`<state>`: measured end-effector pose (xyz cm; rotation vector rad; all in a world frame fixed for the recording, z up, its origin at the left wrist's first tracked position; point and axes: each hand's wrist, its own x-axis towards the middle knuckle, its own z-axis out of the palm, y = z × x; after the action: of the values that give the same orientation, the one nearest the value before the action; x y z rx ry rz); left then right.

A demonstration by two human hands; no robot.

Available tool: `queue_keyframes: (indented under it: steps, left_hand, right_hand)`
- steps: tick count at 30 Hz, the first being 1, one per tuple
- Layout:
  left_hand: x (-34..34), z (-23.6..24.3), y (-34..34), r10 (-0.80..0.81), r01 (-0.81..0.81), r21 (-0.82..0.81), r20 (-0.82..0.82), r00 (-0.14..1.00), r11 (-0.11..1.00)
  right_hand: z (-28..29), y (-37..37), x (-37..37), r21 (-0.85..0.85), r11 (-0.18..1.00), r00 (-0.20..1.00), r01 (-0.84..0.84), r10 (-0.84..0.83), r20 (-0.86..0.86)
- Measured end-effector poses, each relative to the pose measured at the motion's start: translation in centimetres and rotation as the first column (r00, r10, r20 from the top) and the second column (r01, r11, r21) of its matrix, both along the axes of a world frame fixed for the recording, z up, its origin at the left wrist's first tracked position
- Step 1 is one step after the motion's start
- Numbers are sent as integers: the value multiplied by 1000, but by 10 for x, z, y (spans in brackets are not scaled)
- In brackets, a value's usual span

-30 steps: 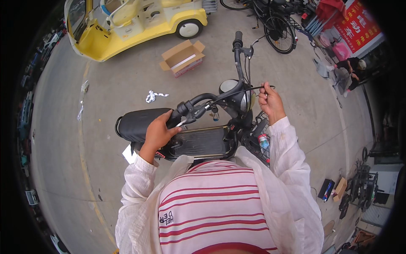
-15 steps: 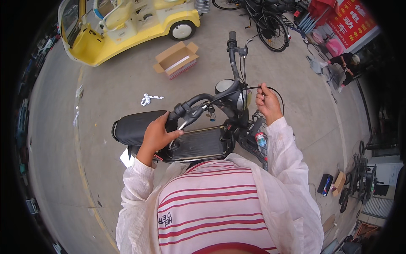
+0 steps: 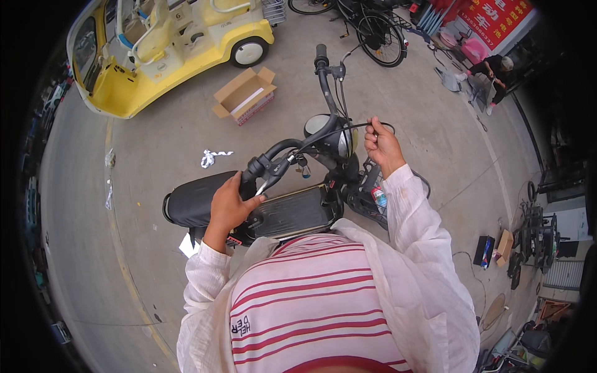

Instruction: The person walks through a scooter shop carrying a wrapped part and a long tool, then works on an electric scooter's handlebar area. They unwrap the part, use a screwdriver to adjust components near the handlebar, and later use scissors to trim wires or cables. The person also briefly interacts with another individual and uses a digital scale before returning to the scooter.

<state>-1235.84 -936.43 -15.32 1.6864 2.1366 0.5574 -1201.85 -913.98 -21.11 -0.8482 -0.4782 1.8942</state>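
Ok so your left hand is wrapped around the black rubber handlebar grip on the near end of your scooter's bars, thumb lying by the slim silver metal brake lever. Your right hand is up past the front end, thumb and fingers pinched together on a thin black sheathed cable. That cable runs from the lever bracket, across in front of the curved black metal handlebar, to your fingertips, then bends away behind your right hand.

A little bunch of keys hangs just below the bar. The black ribbed footboard sits right in front of your shirt, with the long padded black seat off to the left, partly behind your left hand. By your right forearm there's a black wire basket with some blue-and-red container in it, too small to make out.

Beyond the bars there's an open brown cardboard box on the concrete, near a yellow open-sided cart.
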Motion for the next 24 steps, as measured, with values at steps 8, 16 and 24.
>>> queue_keyframes:
  steps: [8,16,24]
  left_hand:
    - [-8,-18,-7,-130,138,136,-64,989,981]
    - [-4,0,4,33,-18,-148,101,994,989]
    - [0,-16,-3,-26,30,80,-51,998,996]
  right_hand:
    - [-5,3,-3,-22,1000,1000,0,-1,-17]
    - [-17,6,-1,-52,999,999,-16,14,-45]
    - [-16,1,-6,-108,994,999,13,-17,-38]
